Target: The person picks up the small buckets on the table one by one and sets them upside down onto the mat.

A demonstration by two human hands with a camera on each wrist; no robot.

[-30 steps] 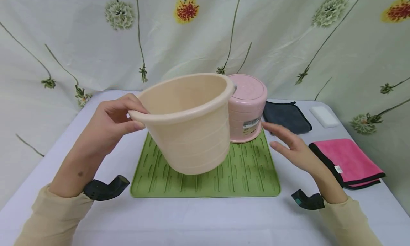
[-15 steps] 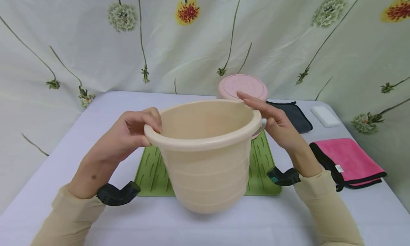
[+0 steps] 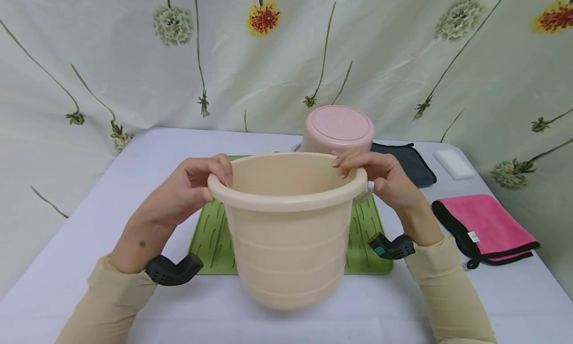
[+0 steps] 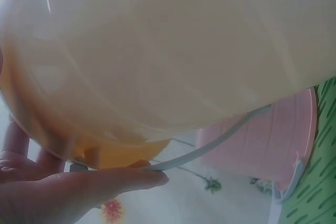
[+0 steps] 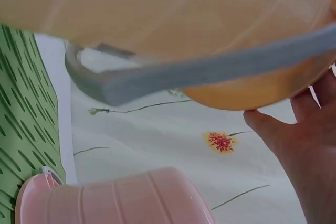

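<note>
A cream plastic bucket (image 3: 288,249) is held upright between both hands, its mouth facing up, above the front of the green ribbed mat (image 3: 212,244). My left hand (image 3: 179,192) pinches the rim at the left, fingers over the inside and thumb outside. On the opposite side, my right hand (image 3: 387,177) grips the rim with curled fingertips inside. The bucket's grey handle (image 5: 210,66) hangs down along its side in the right wrist view. Behind it a pink bucket (image 3: 337,128) stands upside down on the mat, its lower part hidden in the head view.
To the right lie a folded pink cloth (image 3: 488,222) with black edging, a dark grey cloth (image 3: 405,162) and a white block (image 3: 454,163). A white cloth covers the table (image 3: 147,155). A flowered curtain (image 3: 380,45) hangs behind.
The cream bucket has come nearer, moved right and levelled out. My right hand has moved from beside the pink bucket to the cream bucket's rim and taken hold of it.
</note>
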